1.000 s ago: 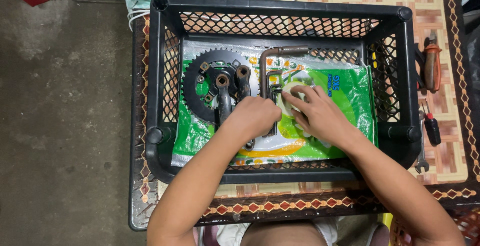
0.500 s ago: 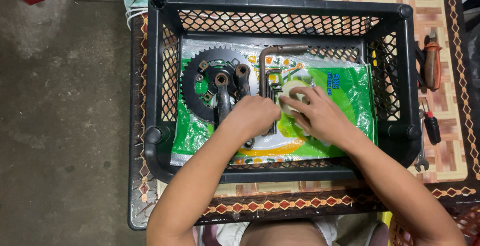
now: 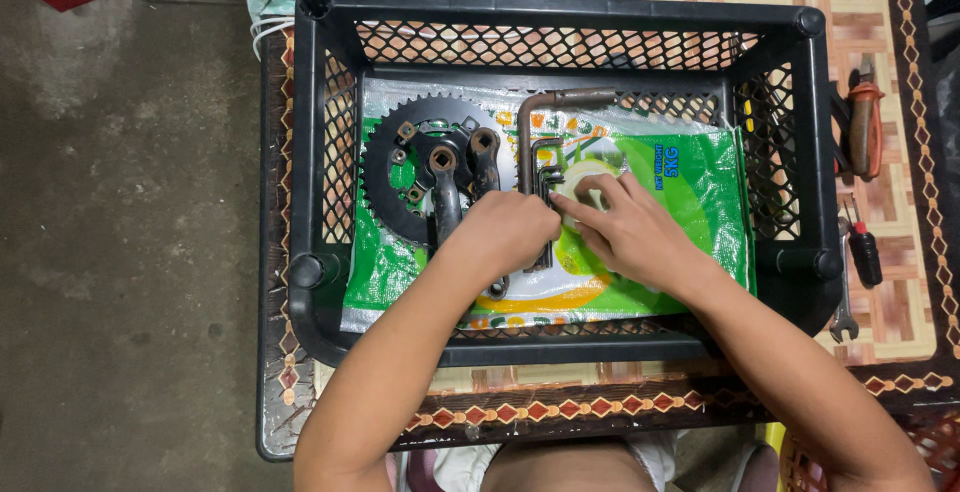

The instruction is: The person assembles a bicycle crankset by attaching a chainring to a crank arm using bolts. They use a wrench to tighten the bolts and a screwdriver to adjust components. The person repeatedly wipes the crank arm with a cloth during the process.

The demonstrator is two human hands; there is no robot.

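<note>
A set of dark hex keys [image 3: 545,167] lies near the middle of a black plastic crate [image 3: 560,12], on a green and white woven sack [image 3: 690,202] that lines the crate's floor. The left hand [image 3: 500,237] is curled into a loose fist over the lower end of the keys, fingers wrapped around what seems to be their holder (the grip itself is hidden under the knuckles, so how firmly it is shut cannot be told). The right hand [image 3: 625,227] lies flatter, fingers stretched toward the keys, its fingertips [image 3: 565,204] touching or just beside them; it holds nothing that shows.

The keys are thin steel rods: stiff, light for their kind, likely a little slick with grease, and not fragile. They would be best taken by the bundled lower end, where they sit together, rather than by the loose bent tips.

Just left of the keys is a black toothed chainring [image 3: 400,172] with a crank arm [image 3: 445,197] across it, a heavy and rigid piece. A rusty bent pipe [image 3: 545,112] lies just above the keys. Outside the crate, well apart on the patterned table [image 3: 900,292], are orange-handled pliers [image 3: 865,122], a small red-handled screwdriver [image 3: 865,252] and an open-end wrench [image 3: 845,312].
</note>
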